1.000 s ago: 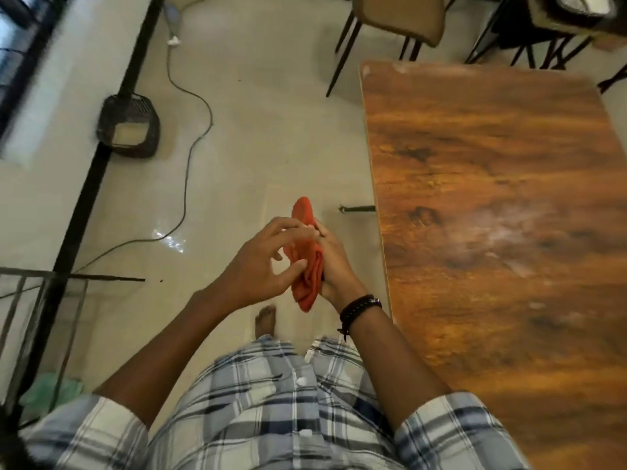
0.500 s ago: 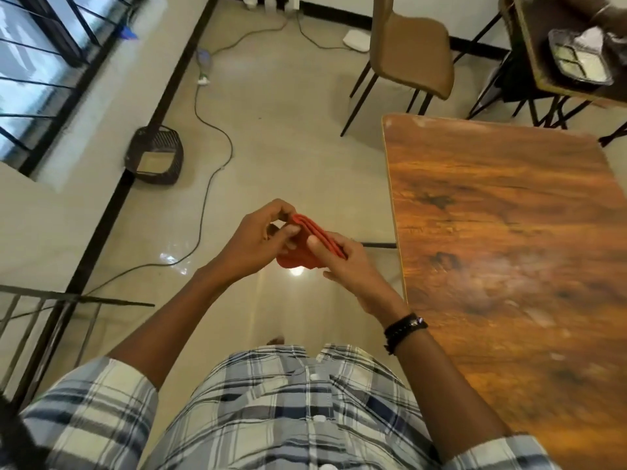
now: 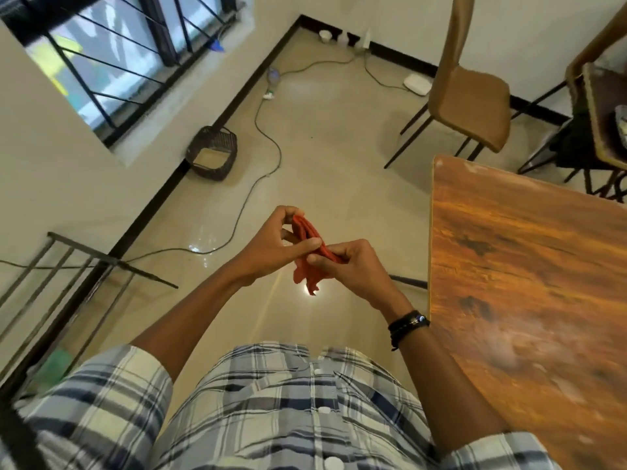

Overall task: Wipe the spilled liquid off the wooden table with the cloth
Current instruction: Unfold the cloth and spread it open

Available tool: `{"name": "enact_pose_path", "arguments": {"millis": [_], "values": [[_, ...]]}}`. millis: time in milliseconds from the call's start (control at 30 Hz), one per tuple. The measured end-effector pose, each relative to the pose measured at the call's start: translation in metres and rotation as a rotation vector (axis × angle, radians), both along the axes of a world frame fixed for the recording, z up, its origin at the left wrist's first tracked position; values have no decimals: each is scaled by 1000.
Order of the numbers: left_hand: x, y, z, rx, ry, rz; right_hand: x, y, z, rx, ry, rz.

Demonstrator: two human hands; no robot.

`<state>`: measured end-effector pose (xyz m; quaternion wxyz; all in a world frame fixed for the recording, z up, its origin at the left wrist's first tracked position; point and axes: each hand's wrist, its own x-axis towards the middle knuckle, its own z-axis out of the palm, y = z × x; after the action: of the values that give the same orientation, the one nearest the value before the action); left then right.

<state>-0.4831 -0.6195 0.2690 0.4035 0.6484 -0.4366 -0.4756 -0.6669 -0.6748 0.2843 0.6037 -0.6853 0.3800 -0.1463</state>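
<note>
Holding the red cloth (image 3: 307, 256) up over the floor, left of the table (image 3: 529, 266); both hands, left hand (image 3: 271, 249) and right hand (image 3: 349, 266), pinch it; it looks soft, light and floppy; best bunched in one palm.

No text, label, brand, number or sign can be read anywhere in this view. The flat white box (image 3: 417, 84) on the floor beyond the far-left corner of the wooden table (image 3: 526, 249) is too small and blurred to show any marking
</note>
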Motion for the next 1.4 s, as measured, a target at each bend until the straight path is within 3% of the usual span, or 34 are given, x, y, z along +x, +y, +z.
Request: {"name": "enact_pose_path", "arguments": {"millis": [233,433,600,767,867,1033,1200,1400], "values": [[-3,29,6,58,54,117,-12,0,9,149,-62,153],[-15,56,10,62,48,161,-13,11,17,24,4,237],[-15,74,15,23,-66,196,-6,16,20,-73,76,250],[1,97,22,-38,-341,274,-2,11,18,-268,156,251],[16,114,27,-54,-557,239,-1,4,17,-386,197,247],[36,142,30,-111,-705,164,8,3,21,-477,153,262],[50,169,22,-121,-748,198,25,11,23,-685,103,387],[73,188,18,-78,-770,199,44,24,19,-758,78,482]]}}
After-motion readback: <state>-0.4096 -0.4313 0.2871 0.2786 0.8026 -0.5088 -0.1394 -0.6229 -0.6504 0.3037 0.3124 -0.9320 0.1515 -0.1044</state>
